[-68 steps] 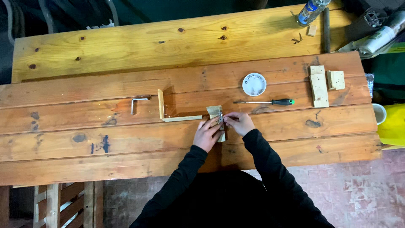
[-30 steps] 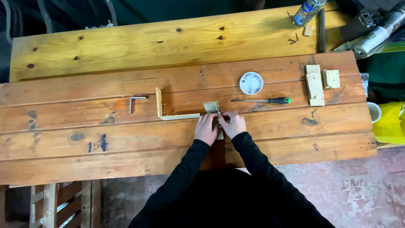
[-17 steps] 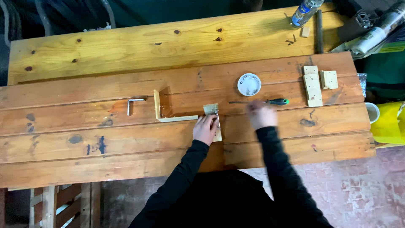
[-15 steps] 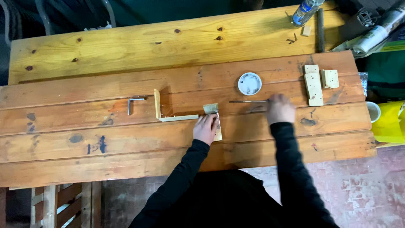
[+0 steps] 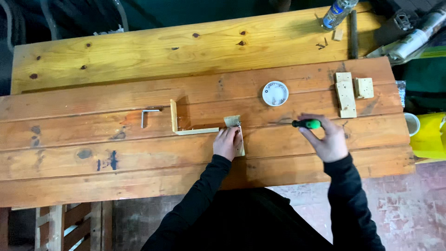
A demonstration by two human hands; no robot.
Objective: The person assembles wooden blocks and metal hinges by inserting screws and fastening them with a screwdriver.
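Note:
My left hand [image 5: 226, 143] rests on a small pale wooden block [image 5: 232, 122] with a metal piece at its top corner, and holds it down on the wooden workbench [image 5: 139, 158]. My right hand [image 5: 329, 139] is off to the right, with its fingers closed around the green handle of a screwdriver [image 5: 305, 124]. The screwdriver's shaft points left, toward the block. An L-shaped wooden piece [image 5: 175, 122] lies just left of the block, its short end nearly touching it.
A metal angle bracket [image 5: 147, 113] lies left of the L-shaped piece. A round white lid [image 5: 275, 93] sits behind the screwdriver. Two wood offcuts [image 5: 344, 92] lie at the right, a bottle [image 5: 337, 9] and loose screws [image 5: 321, 45] at the back, and a yellow container [image 5: 428, 135] beyond the right edge.
My right hand left the block, reached right to the screwdriver and closed on it. It has now drawn it slightly nearer. My left hand stayed on the block.

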